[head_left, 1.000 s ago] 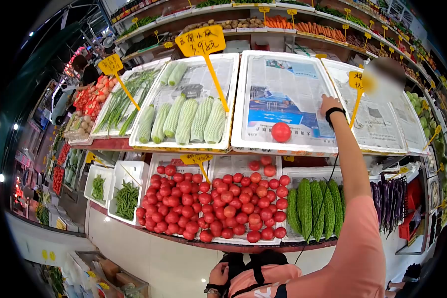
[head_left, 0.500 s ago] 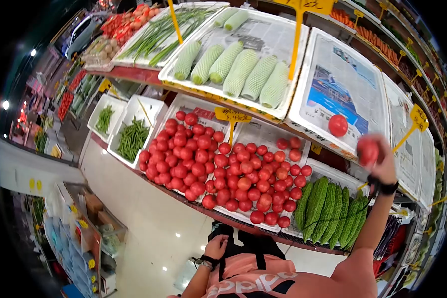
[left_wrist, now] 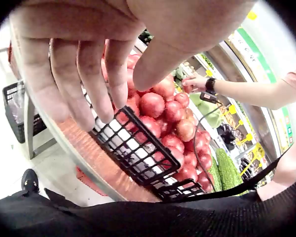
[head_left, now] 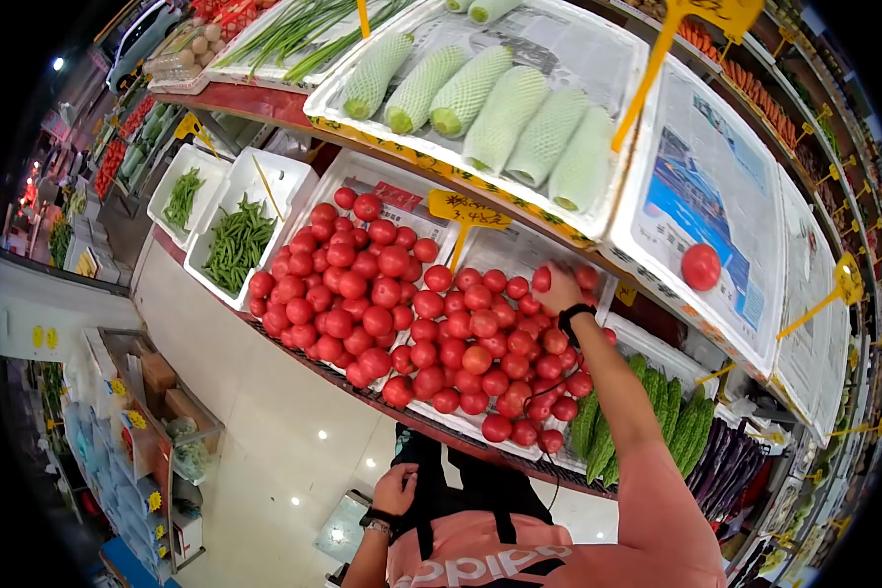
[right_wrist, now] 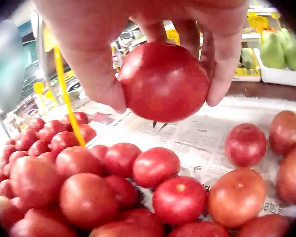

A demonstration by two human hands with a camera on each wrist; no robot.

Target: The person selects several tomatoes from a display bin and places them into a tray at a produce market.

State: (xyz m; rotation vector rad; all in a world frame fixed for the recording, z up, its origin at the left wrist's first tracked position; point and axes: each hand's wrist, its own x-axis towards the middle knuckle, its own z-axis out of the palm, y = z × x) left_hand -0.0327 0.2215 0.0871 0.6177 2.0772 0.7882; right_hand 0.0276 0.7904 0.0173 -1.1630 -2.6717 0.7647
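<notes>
My right hand (head_left: 561, 288) holds a red tomato (right_wrist: 163, 81) between thumb and fingers, just above the newspaper lining (right_wrist: 187, 140) at the back of the lower tomato tray. Loose tomatoes (right_wrist: 180, 200) lie in front of it and to its right in the right wrist view. My left hand (head_left: 395, 488) hangs by my body with loosely curled fingers and nothing in them; in the left wrist view its fingers overlap the heap and a black plastic grid edge (left_wrist: 138, 143). One more tomato (head_left: 701, 267) sits on the upper newspaper-lined tray (head_left: 671, 211).
Bitter melons (head_left: 691, 421) and eggplants (head_left: 725, 461) lie right of the tomatoes, green beans (head_left: 240, 240) to the left. Net-wrapped melons (head_left: 505, 118) fill the upper tray. A yellow price sign (head_left: 468, 208) stands among the tomatoes. A thin cable runs from my right wrist.
My right hand took a tomato from the upper tray and carried it down and left to the lower tomato tray. The head view has tilted down; my left hand still hangs by my body.
</notes>
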